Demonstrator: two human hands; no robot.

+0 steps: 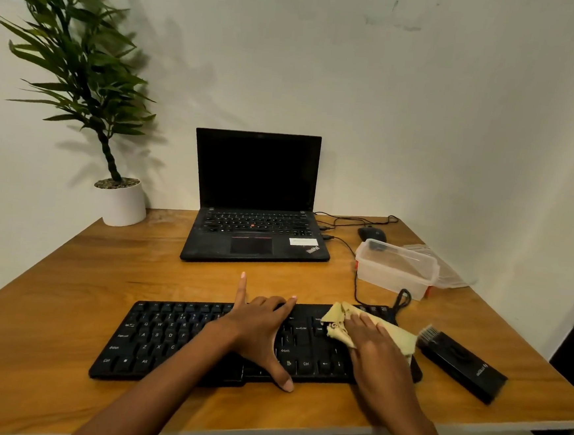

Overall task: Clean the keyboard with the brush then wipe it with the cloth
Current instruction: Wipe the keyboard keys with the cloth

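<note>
A black keyboard (pixel 173 338) lies across the front of the wooden desk. My left hand (pixel 263 328) rests flat on its middle, fingers spread, thumb at the front edge. On the keyboard's right end my right hand (pixel 377 355) presses a crumpled yellow cloth (pixel 342 321) against the keys. The black brush (pixel 463 363), bristles pointing away from me, lies on the desk just right of the keyboard, with no hand on it.
An open black laptop (pixel 254 228) stands behind the keyboard. A clear plastic container (pixel 394 270) and its lid (pixel 446 267) sit at the right, a mouse (pixel 372 233) and cables behind them. A potted plant (pixel 121 204) occupies the back left corner.
</note>
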